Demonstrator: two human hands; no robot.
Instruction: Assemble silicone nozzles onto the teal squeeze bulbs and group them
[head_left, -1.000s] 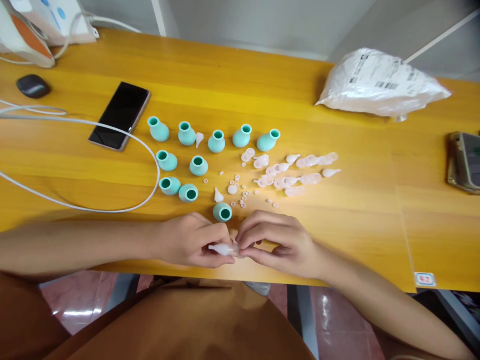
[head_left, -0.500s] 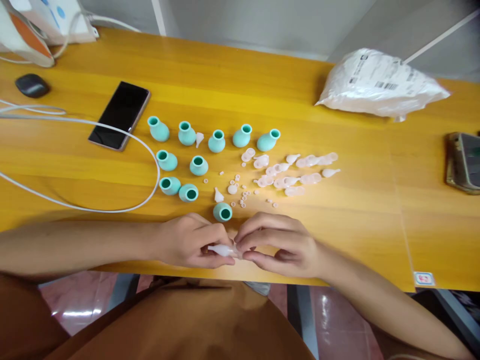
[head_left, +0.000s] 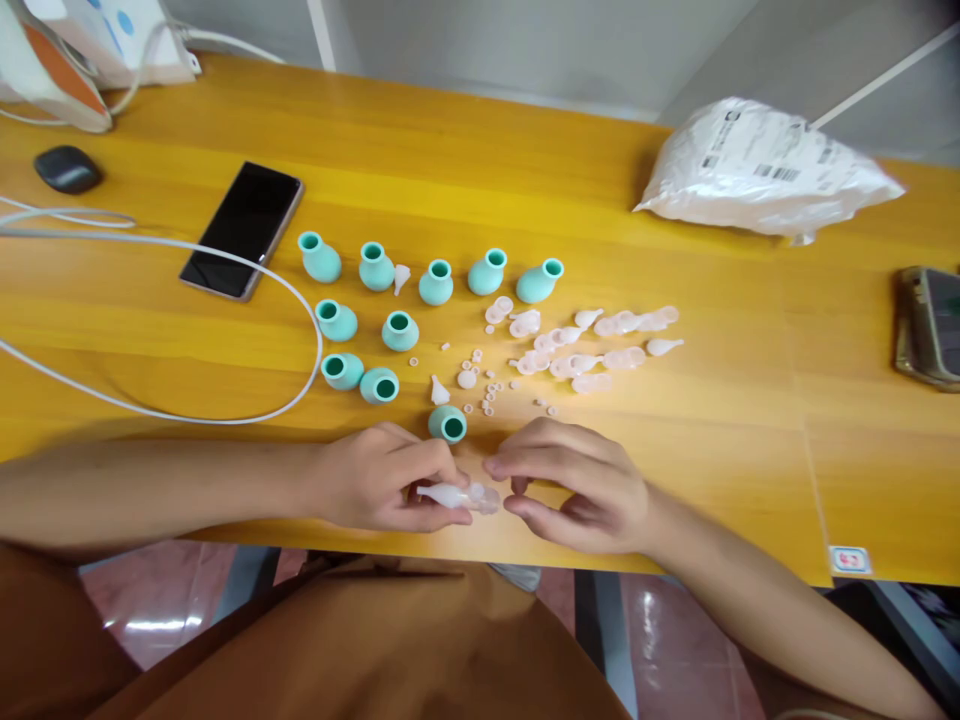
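Observation:
My left hand [head_left: 379,485] pinches a small translucent white nozzle piece [head_left: 459,495] near the table's front edge. My right hand [head_left: 581,485] hovers just to its right, thumb and forefinger slightly apart, holding nothing that I can see. A teal rubber bulb [head_left: 448,424] sits just beyond both hands. Several more teal bulbs [head_left: 397,330] stand in rows behind it. A scatter of clear nozzle tips [head_left: 585,345] and tiny white rings [head_left: 484,390] lies to the right of the bulbs.
A black phone [head_left: 244,230] and a white cable [head_left: 187,415] lie at the left on the yellow table [head_left: 750,420]. A white plastic bag [head_left: 757,170] sits at the back right, another phone [head_left: 930,325] at the right edge, a dark mouse [head_left: 67,168] far left.
My right hand has drawn back a little to the right, off the nozzle piece, which stays in my left hand.

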